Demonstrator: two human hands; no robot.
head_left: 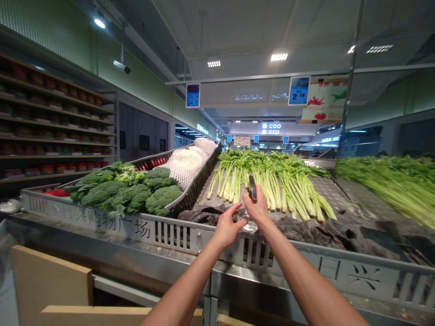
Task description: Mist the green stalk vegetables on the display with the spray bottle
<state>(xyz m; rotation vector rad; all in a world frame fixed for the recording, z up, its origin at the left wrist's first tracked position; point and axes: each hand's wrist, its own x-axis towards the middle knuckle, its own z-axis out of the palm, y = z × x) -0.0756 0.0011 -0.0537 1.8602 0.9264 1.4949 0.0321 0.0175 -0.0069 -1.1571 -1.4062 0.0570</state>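
My right hand [256, 206] is wrapped around a clear spray bottle [250, 226] with a black head [252, 188]. The bottle is upright over the front rim of the produce stand, and its see-through base shows below my fingers. Beside it on the left is my left hand [229, 225], thumb and fingers apart and curved towards the bottle's side. Whether its fingertips touch the bottle, I cannot tell. Just beyond both hands, bunches of celery [268, 181] lie in a row, stalk ends towards me.
Left of the celery, broccoli [132, 192] and cauliflower in white foam nets [186, 165] fill a crate. Dark crumpled cloth [316, 232] lies behind the grey slotted front rim [210, 235]. A mirror panel [387, 190] stands at right; price signs [299, 91] hang overhead.
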